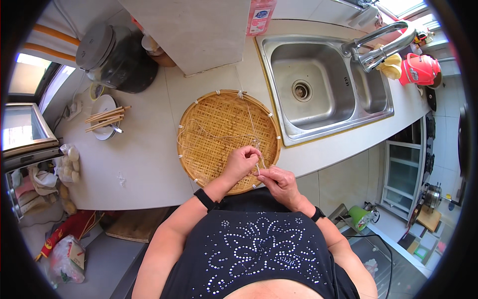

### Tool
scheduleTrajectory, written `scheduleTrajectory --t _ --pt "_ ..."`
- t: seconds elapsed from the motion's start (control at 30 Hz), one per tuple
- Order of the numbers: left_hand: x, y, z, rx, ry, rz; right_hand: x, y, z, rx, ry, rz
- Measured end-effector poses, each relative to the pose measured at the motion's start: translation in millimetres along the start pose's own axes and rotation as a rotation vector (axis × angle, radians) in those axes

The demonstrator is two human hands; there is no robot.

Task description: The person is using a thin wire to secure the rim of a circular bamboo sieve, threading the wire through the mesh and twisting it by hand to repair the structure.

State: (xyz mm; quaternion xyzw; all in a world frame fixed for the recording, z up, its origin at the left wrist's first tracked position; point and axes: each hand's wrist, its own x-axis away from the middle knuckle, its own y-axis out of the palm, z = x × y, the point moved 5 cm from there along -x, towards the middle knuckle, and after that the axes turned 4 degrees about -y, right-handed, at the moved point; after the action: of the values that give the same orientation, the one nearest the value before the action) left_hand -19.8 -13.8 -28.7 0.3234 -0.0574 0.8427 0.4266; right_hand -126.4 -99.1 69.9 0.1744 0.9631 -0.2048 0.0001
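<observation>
A round woven bamboo tray (211, 133) with small white ties round its rim lies on the counter in front of me. A thin pale string (251, 120) runs across it, with loose loops and a bunch near the right of the middle. Over the tray's lower right part, my left hand (241, 164) is closed in a pinch on the string. Just right of it, my right hand (280, 182) also pinches the string, its fingers curled close to the left thumb. Both hands are close together, and the exact join in the string is too small to make out.
A double steel sink (311, 117) with a tap (378, 52) is at the right. Back left are a dark pot (127, 70) and a plate (102, 132) with wooden sticks (107, 117). A pink jug (418, 69) stands beyond the sink. The counter's front edge (338, 157) curves below the sink.
</observation>
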Motion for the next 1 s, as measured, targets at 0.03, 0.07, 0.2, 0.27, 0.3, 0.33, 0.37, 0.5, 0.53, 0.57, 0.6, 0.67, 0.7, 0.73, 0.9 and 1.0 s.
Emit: scheduleTrajectory --t 0.03,0.07,0.2,0.27,0.3,0.33,0.37,0.5,0.53,0.57,0.6,0.67,0.7,0.73,0.9,1.0 --pt "2.1 -0.1 1.7 0.028 -0.042 0.011 -0.7 -1.4 -1.9 0.014 -0.020 0.007" --pt "3.0 1.4 4.8 0.007 -0.086 -0.027 -2.3 -3.4 -5.0 0.029 -0.040 0.013" --pt "-5.8 5.2 9.0 -0.087 -0.096 -0.142 -7.6 0.1 -11.2 0.080 -0.170 -0.084" --pt "-8.6 7.5 7.5 -0.051 -0.054 -0.204 -4.0 2.3 5.8 -0.370 0.263 0.021" --pt "-2.7 9.6 17.8 0.010 -0.053 -0.249 1.9 5.5 14.8 -0.595 0.483 0.080" --pt "1.0 12.6 24.7 0.071 -0.053 -0.293 3.0 5.8 24.3 -0.775 0.584 0.104" --pt "1.3 14.7 26.8 0.130 -0.042 -0.296 1.8 4.9 38.0 -0.955 0.684 0.128" --pt "7.3 11.9 38.3 0.139 -0.067 -0.361 0.2 3.0 54.9 -1.235 0.878 0.087" --pt "7.8 11.5 38.3 0.153 -0.068 -0.360 1.3 3.9 56.7 -1.278 0.887 0.036" --pt "8.0 10.8 38.3 0.167 -0.068 -0.359 3.3 4.9 58.4 -1.260 0.907 0.023" --pt "7.7 9.5 38.7 0.180 -0.066 -0.359 3.1 6.1 58.7 -1.240 0.924 0.009" --pt "1.7 3.2 33.4 0.117 0.094 -0.280 2.0 9.2 58.4 -1.201 0.944 -0.007" --pt "-0.1 1.1 33.3 0.087 0.173 -0.240 1.7 11.2 57.9 -1.183 0.948 -0.008" --pt "-2.5 -2.8 31.1 -0.017 0.201 -0.191 1.1 12.2 57.2 -1.164 0.953 -0.010" --pt "0.3 -23.7 44.4 -0.321 0.257 -0.028 -0.8 -26.2 53.8 -0.864 0.812 0.194" --pt "-0.3 -27.1 41.3 -0.068 -0.047 -0.136 -0.1 -36.8 55.5 -0.760 0.786 0.185"
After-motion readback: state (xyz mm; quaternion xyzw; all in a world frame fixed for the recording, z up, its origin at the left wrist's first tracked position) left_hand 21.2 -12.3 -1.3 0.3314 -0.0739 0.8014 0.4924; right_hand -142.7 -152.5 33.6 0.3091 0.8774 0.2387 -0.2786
